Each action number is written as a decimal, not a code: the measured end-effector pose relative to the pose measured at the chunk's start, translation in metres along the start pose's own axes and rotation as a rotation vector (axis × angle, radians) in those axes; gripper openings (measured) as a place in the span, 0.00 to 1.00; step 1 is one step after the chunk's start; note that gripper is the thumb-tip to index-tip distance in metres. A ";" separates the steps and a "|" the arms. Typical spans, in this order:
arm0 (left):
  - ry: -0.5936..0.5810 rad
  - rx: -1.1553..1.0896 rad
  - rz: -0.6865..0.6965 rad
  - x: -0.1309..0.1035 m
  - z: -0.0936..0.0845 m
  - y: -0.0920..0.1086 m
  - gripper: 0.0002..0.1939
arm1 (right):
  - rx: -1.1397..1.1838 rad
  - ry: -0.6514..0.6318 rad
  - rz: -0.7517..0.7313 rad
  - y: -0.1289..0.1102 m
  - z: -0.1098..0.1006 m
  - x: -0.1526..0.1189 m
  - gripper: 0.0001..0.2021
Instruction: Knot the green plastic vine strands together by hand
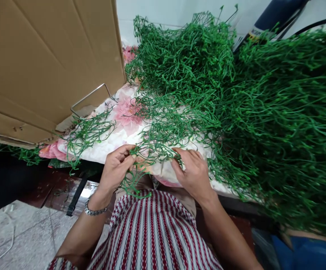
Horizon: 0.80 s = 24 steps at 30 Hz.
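Note:
My left hand point(118, 167), with a metal-link watch band at its wrist, pinches thin green plastic-looking stems point(133, 183) that hang down over the table's front edge. To its right, my right hand point(191, 170) has thumb and forefinger together on the end of another green stem point(163, 150). Both hands are low over a white cloth with pink flowers point(127, 112). Loose green sprigs point(168, 120) lie just beyond my fingers, and a smaller bunch point(88, 135) is to the left.
A tall cardboard box point(47, 56) stands at the left, with a bent metal wire point(88, 98) beside it. Large heaps of green stems point(292, 123) fill the right and back. A dark blue cylinder point(270, 18) leans at the back right.

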<state>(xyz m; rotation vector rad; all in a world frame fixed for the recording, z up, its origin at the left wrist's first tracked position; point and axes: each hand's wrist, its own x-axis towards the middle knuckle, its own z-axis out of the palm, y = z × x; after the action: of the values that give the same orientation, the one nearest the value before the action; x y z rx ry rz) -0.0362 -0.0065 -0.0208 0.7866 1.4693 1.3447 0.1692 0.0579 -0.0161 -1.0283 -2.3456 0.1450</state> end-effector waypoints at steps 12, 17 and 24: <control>-0.325 0.796 0.370 -0.009 -0.021 0.023 0.15 | 0.148 -0.071 -0.098 -0.003 -0.073 -0.010 0.08; -0.150 0.882 0.761 -0.031 0.009 0.040 0.18 | 0.217 -0.289 -0.179 -0.010 -0.063 -0.005 0.08; -0.345 0.602 0.518 -0.041 0.047 0.020 0.08 | 0.348 -0.352 -0.104 -0.010 -0.056 -0.005 0.11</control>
<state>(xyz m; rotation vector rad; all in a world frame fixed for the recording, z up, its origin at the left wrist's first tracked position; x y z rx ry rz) 0.0187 -0.0235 0.0111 1.7910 1.4468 1.0361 0.1959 0.0402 0.0314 -0.7548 -2.5519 0.7186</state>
